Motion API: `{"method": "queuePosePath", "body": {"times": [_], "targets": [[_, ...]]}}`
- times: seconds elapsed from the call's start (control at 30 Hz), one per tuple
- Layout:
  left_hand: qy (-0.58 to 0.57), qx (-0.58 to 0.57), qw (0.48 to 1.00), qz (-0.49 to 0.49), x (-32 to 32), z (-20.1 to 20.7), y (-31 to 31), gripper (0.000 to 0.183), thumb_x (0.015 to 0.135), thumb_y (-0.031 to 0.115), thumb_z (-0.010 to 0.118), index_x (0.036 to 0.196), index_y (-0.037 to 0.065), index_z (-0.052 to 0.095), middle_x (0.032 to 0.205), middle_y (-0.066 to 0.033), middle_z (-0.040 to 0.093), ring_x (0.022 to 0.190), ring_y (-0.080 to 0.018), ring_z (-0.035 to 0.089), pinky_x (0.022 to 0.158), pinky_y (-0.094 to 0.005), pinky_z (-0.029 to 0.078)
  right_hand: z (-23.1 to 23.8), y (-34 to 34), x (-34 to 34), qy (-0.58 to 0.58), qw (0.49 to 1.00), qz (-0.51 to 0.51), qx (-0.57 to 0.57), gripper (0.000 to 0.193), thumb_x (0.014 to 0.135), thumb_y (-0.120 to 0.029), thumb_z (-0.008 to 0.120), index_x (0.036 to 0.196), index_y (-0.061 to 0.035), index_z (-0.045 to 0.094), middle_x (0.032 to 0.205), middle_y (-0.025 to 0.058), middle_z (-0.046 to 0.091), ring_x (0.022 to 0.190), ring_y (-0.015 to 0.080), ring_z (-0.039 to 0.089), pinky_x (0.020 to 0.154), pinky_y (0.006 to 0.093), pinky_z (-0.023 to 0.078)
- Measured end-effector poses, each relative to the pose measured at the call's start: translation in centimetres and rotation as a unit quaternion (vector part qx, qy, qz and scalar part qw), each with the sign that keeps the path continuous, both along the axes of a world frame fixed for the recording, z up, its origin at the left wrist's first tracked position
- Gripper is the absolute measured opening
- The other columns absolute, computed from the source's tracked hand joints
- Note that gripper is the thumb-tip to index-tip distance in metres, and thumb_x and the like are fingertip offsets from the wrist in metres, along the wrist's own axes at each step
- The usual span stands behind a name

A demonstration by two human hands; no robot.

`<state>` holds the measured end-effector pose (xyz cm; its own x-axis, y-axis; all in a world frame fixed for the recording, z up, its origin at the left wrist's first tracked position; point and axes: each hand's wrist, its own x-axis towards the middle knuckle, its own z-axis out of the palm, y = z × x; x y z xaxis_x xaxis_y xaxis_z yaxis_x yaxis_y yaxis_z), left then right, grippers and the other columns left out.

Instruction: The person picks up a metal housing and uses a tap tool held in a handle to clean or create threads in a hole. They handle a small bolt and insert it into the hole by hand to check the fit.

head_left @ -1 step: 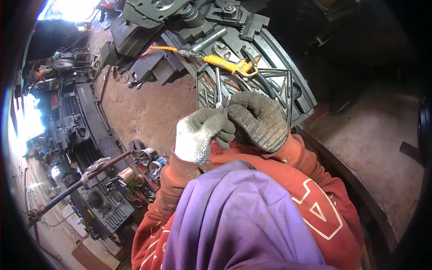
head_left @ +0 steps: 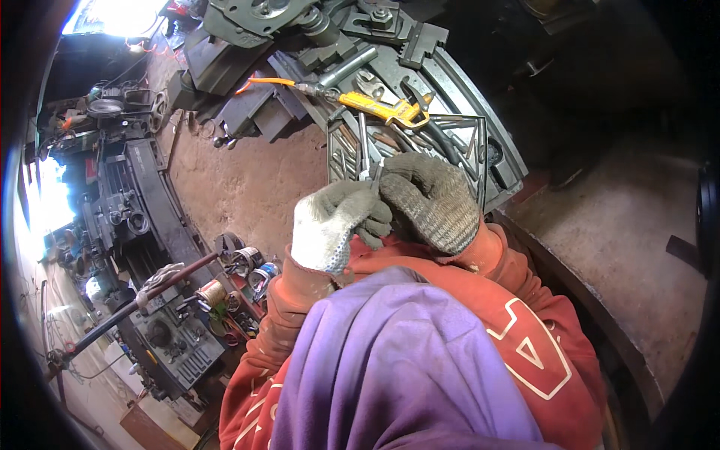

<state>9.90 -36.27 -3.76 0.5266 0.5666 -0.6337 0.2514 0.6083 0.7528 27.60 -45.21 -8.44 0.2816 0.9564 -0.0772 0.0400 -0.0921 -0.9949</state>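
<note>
My left hand (head_left: 337, 223), in a white and grey knit work glove, is closed in a pinch. My right hand (head_left: 430, 201), in a speckled grey-brown glove, is bent inward with its fingertips meeting the left ones. Between the fingertips shows a small thin metal piece (head_left: 379, 172); most of it is covered by the gloves, so its kind is unclear. Just beyond the hands lies a dark-framed tray (head_left: 482, 150) with several rod-like metal tools in it. A yellow air blow gun (head_left: 382, 106) rests across the tray's far edge, joined to an orange hose (head_left: 271, 80).
The tray sits on a grey machine table (head_left: 469, 90), with a toothed step block (head_left: 424, 45) and heavy metal parts (head_left: 262, 15) at its far end. Cans (head_left: 262, 276) and a horizontal bar (head_left: 135, 304) stand at left, near another machine (head_left: 142, 217).
</note>
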Motion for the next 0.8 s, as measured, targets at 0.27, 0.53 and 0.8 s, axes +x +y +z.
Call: {"method": "queuePosePath", "body": {"times": [0.27, 0.53, 0.8], "targets": [[-0.021, 0.046, 0.998, -0.024, 0.2, -0.1, 0.1, 0.036, 0.103, 0.027, 0.063, 0.109, -0.008, 0.07, 0.086, -0.0138, 0.073, 0.071, -0.0195, 0.069, 0.061, -0.0316, 0.055, 0.1, 0.2, 0.0, 0.004, 1.0, -0.003, 0.014, 0.025, 0.098, -0.02, 0.068, 0.108, 0.0026, 0.073, 0.103, 0.0212, 0.074, 0.095, 0.0375, 0.071, 0.084, 0.0436, 0.055], [-0.024, 0.095, 0.991, -0.093, -0.8, -0.8, 0.2, 0.024, 0.103, 0.014, 0.06, 0.108, -0.006, 0.07, 0.087, -0.0108, 0.072, 0.073, -0.0164, 0.069, 0.064, -0.0286, 0.055, 0.4, 0.3, -0.1, -0.003, 0.999, -0.002, 0.036, 0.024, 0.099, -0.02, 0.066, 0.105, 0.002, 0.073, 0.097, 0.02, 0.073, 0.089, 0.0368, 0.07, 0.081, 0.0429, 0.055], [-0.046, 0.063, 0.996, -0.044, -1.1, -1.2, -0.3, 0.023, 0.101, 0.011, 0.062, 0.112, -0.007, 0.068, 0.087, -0.0139, 0.072, 0.069, -0.0186, 0.068, 0.062, -0.031, 0.055, 0.4, 0.0, -0.2, 0.053, 0.999, 0.009, 0.003, 0.024, 0.098, -0.019, 0.067, 0.109, 0.0015, 0.073, 0.099, 0.0186, 0.072, 0.091, 0.0332, 0.07, 0.083, 0.0415, 0.054]]}}
